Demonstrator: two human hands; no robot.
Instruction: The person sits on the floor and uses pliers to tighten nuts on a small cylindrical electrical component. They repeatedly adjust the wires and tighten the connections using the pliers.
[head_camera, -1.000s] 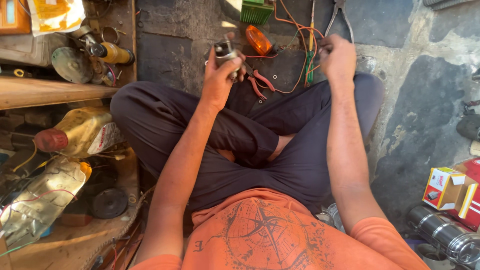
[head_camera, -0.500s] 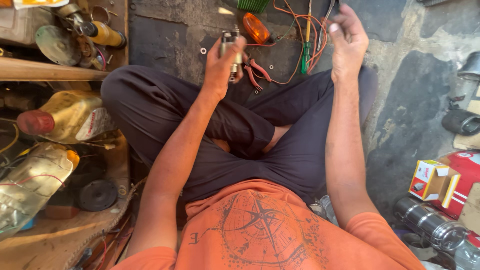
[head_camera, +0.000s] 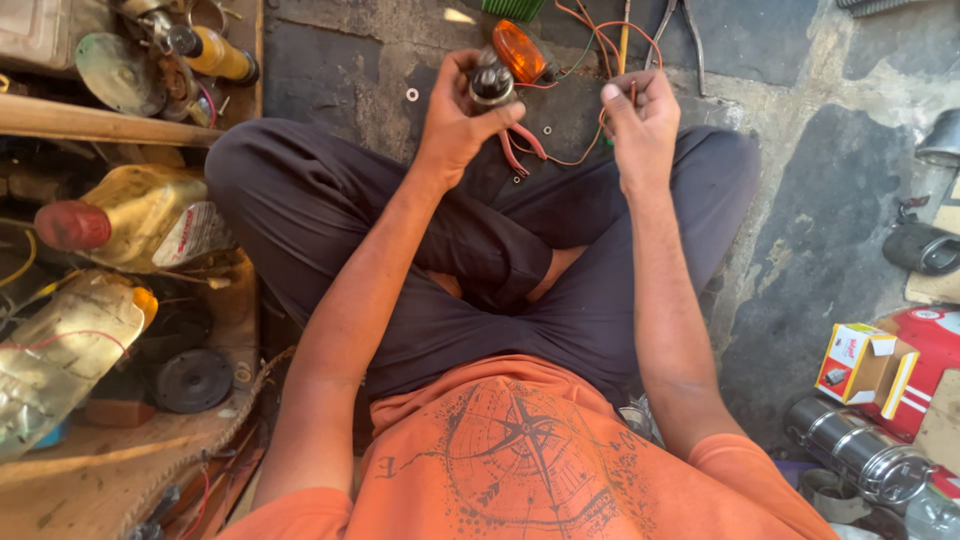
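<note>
Both hands have come down a bit in the view since half a second ago, and the right one has swung in closer to the left; so the left hand sits at about 12 o'clock, fingers wrapped tight around a small metal cylindrical part; its long axis runs roughly 6 to 12 o'clock, dark rounded end pointing up and away from the body, though it's small so I can't swear to the tilt; before, it looked a touch more upright and nearer the top edge. Right hand is at about 1 o'clock, fingers curled and pinching thin red wires that loop off toward 12. Just behind the part lies an orange lamp lens on the stone floor; red-handled pliers sit just under the left hand. A yellow oil jug lies well off at 9 o'clock.
</note>
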